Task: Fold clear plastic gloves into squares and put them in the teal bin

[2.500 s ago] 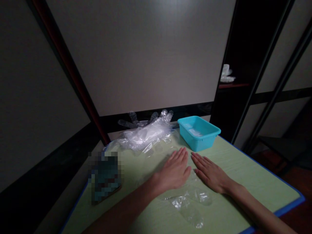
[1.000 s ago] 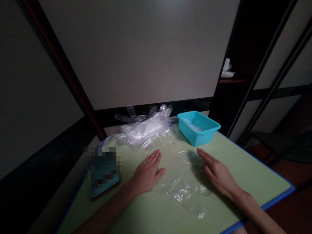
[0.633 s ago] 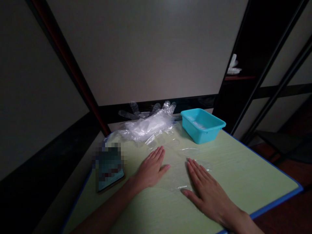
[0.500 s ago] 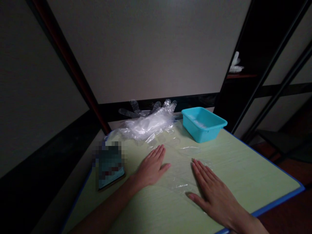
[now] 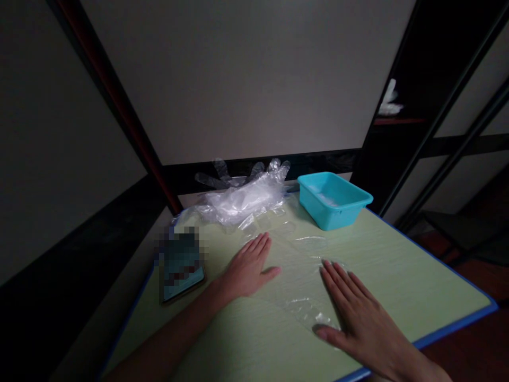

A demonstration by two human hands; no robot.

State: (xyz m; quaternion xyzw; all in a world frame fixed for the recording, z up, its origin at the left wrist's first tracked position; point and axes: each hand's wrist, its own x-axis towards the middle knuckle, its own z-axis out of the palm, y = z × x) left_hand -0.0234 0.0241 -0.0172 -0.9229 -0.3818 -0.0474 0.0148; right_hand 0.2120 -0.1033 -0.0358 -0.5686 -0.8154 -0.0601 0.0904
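A clear plastic disposable glove (image 5: 296,276) lies spread on the pale green tabletop, hard to make out against it. My left hand (image 5: 250,267) rests palm down at its left side, fingers stretched out and thumb apart. On its right edge lies my right hand (image 5: 353,307), flat with the thumb held away from the fingers. Shiny wrinkles in the film show between the hands and near the right thumb. Behind the left hand, a heap of clear plastic gloves (image 5: 242,201) is piled at the back of the table, some fingers sticking up against the wall.
A turquoise plastic basin (image 5: 338,215) stands at the back right, with something whitish inside. On the left a propped device (image 5: 183,268) has a blurred screen. The green table (image 5: 417,286) has a blue edge. White plastic items (image 5: 391,103) sit on a dark shelf.
My right hand has slid slightly to the right over the plastic film, and wrinkles by its thumb show more. My left hand stays nearly in place. The view has shifted a little.
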